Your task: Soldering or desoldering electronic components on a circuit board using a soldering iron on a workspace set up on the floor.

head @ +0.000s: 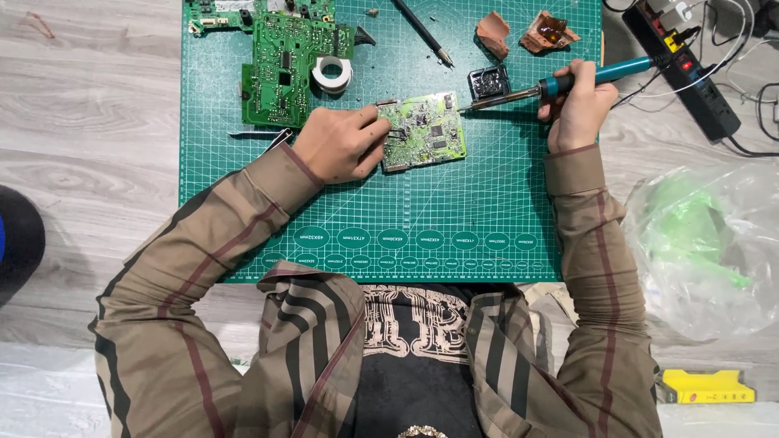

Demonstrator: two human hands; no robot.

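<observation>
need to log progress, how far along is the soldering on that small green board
Done: the power strip light is on, and a larger circuit board lies set aside. In hand: the left hand steadies the small circuit board while the right hand brings the soldering iron tip to its upper right corner. Which joints remain is too small to tell.

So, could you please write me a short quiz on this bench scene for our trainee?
1. True or false: the right hand holds the soldering iron.
2. Which thing does the left hand press on? A) the tape roll B) the small circuit board C) the power strip
3. Fill in: the small circuit board lies on a green ______.

Key
1. True; the iron's tip points at the board's upper right edge.
2. B
3. Cutting mat
</observation>
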